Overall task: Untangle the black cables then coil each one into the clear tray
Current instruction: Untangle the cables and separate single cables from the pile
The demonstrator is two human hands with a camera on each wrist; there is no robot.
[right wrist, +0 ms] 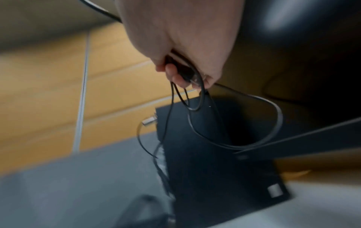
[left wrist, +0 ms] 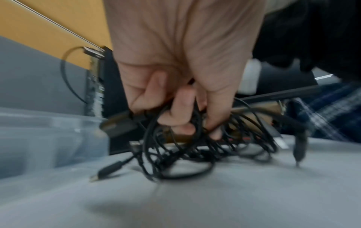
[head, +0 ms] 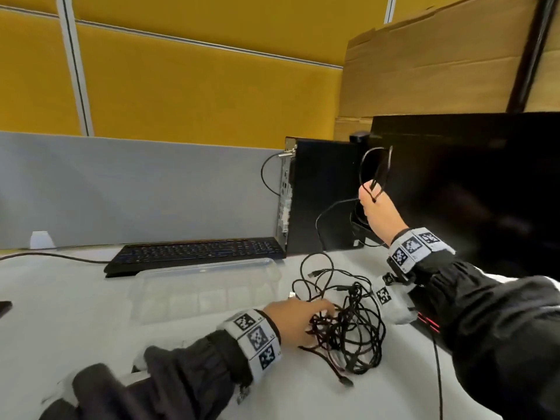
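Your left hand (head: 298,321) rests on the table (head: 91,328), its grip curled into the tangle of black cables (head: 348,325), just right of the clear tray (head: 206,268) (nothing coiled inside). Your right hand (head: 378,213) is raised before the monitor (head: 469,183), its grip pinching one black cable (head: 375,165) folded into loops

Tangled black cables (head: 342,316) heaped on the desk beside the seemingly empty clear tray (head: 206,289).
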